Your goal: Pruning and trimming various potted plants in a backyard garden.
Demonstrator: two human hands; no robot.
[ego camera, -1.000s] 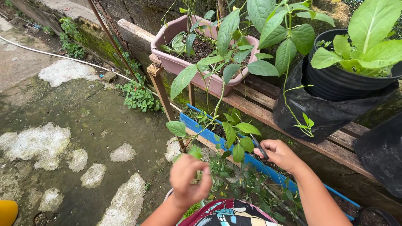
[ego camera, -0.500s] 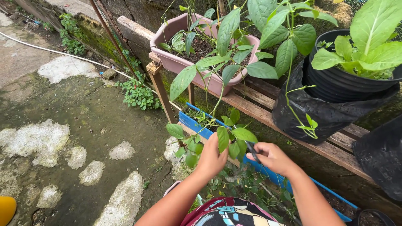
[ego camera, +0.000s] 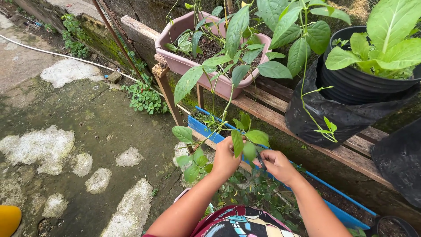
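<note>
Two hands at a leafy plant stem, lower centre of frame.

Left hand (ego camera: pixel 226 159) closed, its grip pinching the thin green stem (ego camera: pixel 228 105) just below a leaf cluster (ego camera: pixel 245 138); right hand (ego camera: pixel 278 164) closed round a small dark tool (ego camera: pixel 261 161), kind not discernible, tip beside the same cluster. Handling judgement: steady the stem close to the tool, avoid tugging, as it trails from the pink trough planter (ego camera: pixel 184 66) above. Surface: weathered wooden rack (ego camera: pixel 351 153), slatted, carrying the planter and a black grow bag (ego camera: pixel 342 114), upper right; blue planter box (ego camera: pixel 199 128) beneath. Setting: outdoor yard, damp mossy concrete floor (ego camera: pixel 66 131) with pale patches, left; white hose (ego camera: pixel 52 53), upper left.
</note>
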